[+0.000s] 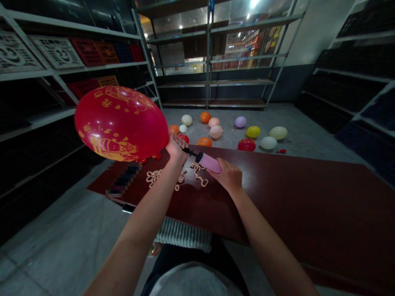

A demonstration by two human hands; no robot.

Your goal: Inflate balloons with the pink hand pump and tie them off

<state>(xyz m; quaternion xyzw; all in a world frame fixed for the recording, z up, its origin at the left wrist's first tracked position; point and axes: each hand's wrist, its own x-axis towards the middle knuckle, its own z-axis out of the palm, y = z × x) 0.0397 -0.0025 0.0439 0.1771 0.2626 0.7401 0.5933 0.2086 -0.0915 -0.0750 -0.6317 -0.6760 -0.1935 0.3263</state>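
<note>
From the head camera, a round red latex balloon [121,123] printed with gold figures swells out to the left, high above the table. Its neck is held in the person's left hand [177,150], whose fingers [182,142] curl tightly and pinch the neck around the black nozzle [190,152] of a pink plastic hand pump [210,162]. The pump lies nearly level, pointing toward the balloon. The right hand [226,176] is at the pump's far end, its fingers [216,172] pressed together and wrapped against the pink barrel.

Both hands are above a dark red wooden surface [277,197]. Thin peach-coloured twisted balloons [154,177] lie on it below the forearms, with another small tangle [197,174] almost under the pump. Further left, a pixelated patch [123,179] hides whatever lies there.

Beyond the surface, inflated balloons are scattered across a grey concrete floor [225,117], among them a red one [246,144], a yellow one [253,131], and orange, lilac and cream ones. Grey metal shelves [210,82] stand behind them and along both sides, and red and white plastic crates [57,51] sit on the upper left shelf. Below the surface's near edge is a white ribbed object [182,234], just beyond the person's dark trousers [197,255].
</note>
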